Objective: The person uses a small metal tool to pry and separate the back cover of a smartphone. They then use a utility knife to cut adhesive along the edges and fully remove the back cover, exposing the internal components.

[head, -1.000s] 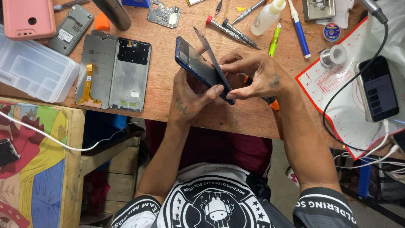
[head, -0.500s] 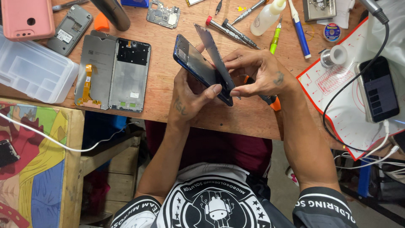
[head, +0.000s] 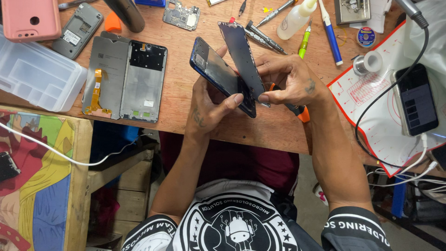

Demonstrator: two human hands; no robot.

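My left hand (head: 211, 104) grips a blue phone frame (head: 218, 74) from below, thumb across its lower end. With my right hand (head: 290, 81) I hold a dark screen panel (head: 241, 58) that stands tilted up from the frame, joined to it at the lower end. An orange-handled tool (head: 299, 111) lies under my right hand on the wooden table (head: 274, 128).
A grey screen and a phone mid-frame (head: 125, 79) lie opened to the left, beside a clear plastic tray (head: 35, 76) and a pink phone case (head: 30, 18). Tweezers, pens and a white bottle (head: 295, 18) lie behind. A phone on a cable (head: 416, 100) rests on the right mat.
The screen panel has swung further up and away from the blue frame, widening the gap between them. Both hands have stayed in much the same place.
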